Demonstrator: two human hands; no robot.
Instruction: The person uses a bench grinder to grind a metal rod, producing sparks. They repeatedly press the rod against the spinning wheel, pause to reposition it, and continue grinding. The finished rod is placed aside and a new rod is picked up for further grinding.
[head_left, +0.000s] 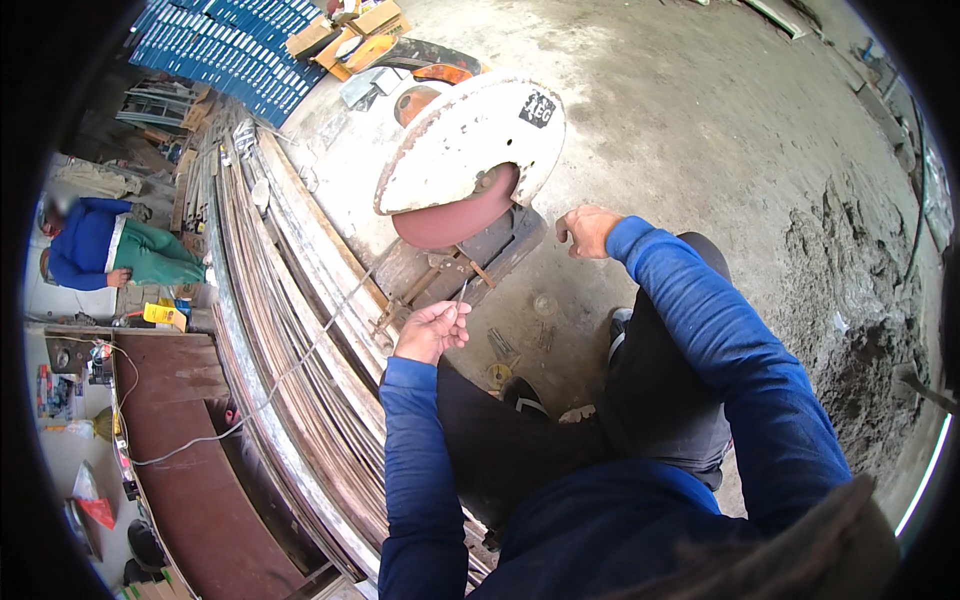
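Metal, thin & short: the piece (463, 290) sits pinched btwn thumb & fingertips of the L hand (430, 332), its free end sticking up past the grip. That hand is closed on it, just short of the machine's dark base (515, 245). R hand (588, 232) is off to the other side, nr the base's right end, fingers bent in, apart from the machine; can't tell if it holds anything. Both forearms in blue sleeves (720, 320).

Just beyond the L hand: dark-red disc (450, 228), lower part exposed under a big white guard (450, 145) w/ rusty edges & a dark printed patch. Piece is below the disc, not touching it.

On the floor (660, 110) btwn the feet & base: a few small metal bits (503, 345), plus a round yellowish item (498, 376).

Left side: long metal bars (300, 380) in a bundle, grey cable (270, 403) across them, then a red-brown bench (165, 420). Further out, another person (85, 240) in blue top & green trousers. Top left: blue stack (225, 55), cardboard boxes (378, 18) next to it.
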